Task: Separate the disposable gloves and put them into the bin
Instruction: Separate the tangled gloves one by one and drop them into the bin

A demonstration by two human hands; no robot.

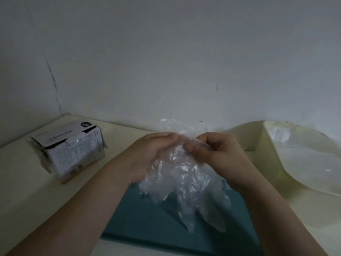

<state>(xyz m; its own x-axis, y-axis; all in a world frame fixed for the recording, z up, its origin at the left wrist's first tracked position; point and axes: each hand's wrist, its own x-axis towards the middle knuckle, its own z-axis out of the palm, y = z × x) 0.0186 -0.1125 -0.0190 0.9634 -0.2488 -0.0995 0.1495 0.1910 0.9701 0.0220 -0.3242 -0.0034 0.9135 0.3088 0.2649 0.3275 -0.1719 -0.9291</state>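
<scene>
Both hands meet above a teal mat (pixel 147 218): the left hand (pixel 147 156) cups and closes on a crumpled wad of clear disposable gloves (pixel 177 178), while the right hand (pixel 214 152) pinches the wad's upper edge between thumb and fingertips. The film hangs limp below the grip, its finger shapes trailing toward the mat — thin, near weightless, soft and likely clingy, so layers may stick together and slide as one. A light pinch on a single loose cuff edge, with the other hand anchoring the rest, looks the surest hold. To the right sits a cream bin (pixel 258 143), already holding some clear film; to the left stands an opened cardboard box (pixel 73 150) — all on a pale table (pixel 27 191).
</scene>
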